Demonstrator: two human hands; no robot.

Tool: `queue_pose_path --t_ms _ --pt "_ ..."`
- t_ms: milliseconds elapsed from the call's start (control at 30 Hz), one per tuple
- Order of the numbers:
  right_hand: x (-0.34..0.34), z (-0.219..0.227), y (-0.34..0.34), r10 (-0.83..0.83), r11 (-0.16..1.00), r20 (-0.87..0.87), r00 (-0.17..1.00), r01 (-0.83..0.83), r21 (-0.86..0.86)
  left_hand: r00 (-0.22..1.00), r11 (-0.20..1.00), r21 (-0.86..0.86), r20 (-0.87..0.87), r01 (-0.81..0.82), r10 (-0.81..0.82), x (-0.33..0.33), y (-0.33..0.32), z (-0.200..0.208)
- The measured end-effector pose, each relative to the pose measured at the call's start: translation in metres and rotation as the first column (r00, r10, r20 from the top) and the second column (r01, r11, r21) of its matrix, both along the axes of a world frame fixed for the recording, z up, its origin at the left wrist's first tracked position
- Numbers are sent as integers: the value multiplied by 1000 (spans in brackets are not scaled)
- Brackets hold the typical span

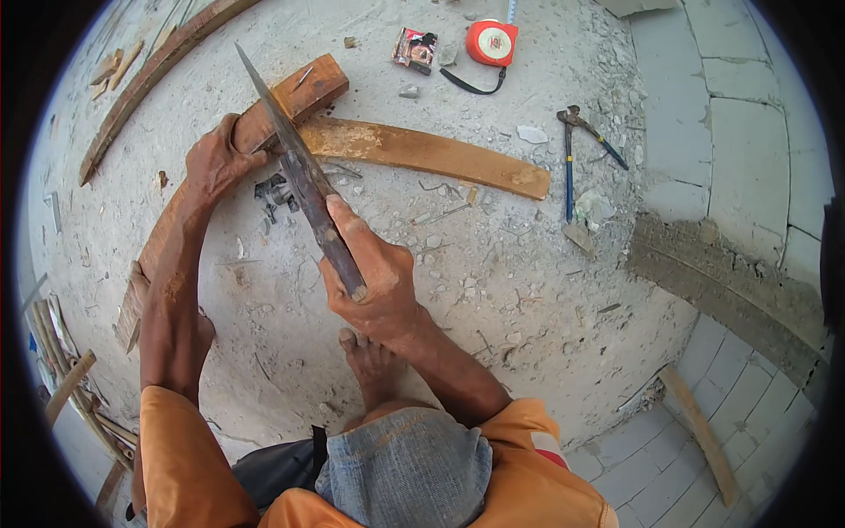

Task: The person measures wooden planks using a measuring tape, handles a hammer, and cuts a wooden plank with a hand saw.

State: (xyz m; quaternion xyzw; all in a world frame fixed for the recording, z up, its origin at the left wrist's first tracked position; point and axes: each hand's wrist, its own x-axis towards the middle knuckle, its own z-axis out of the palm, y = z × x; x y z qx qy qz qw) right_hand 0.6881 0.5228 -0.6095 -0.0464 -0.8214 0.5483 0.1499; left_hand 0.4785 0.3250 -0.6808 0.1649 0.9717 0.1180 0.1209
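My right hand (377, 268) is wrapped round the dark wooden handle of a machete (317, 198). Its narrow, pointed blade reaches away to the upper left, over a reddish-brown wooden plank (308, 88). I cannot tell whether the blade touches the wood. My left hand (216, 158) grips this plank just left of the blade, and a foot rests on its near end. A nail (304, 77) shows on the plank's far part. A lighter, flat board (431, 157) lies beneath or against the plank and runs off to the right.
On the dusty, rubble-strewn floor lie a red tape measure (490, 44), a small packet (414, 50), a claw hammer (569, 163) and pincers-like blue-handled parts beside it. A curved-looking timber (150, 84) lies far left, sticks (70, 370) near left. A concrete ledge (731, 282) borders the right.
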Motion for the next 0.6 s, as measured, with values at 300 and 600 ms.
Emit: queue_pose_path --t_ms 300,600 --pt "-12 -27 28 18 992 -58 998 -11 127 996 999 52 84 -12 7 15 48 -23" --pt "49 -22 14 25 993 -107 994 -12 116 998 1000 -15 66 18 -17 20 11 12"
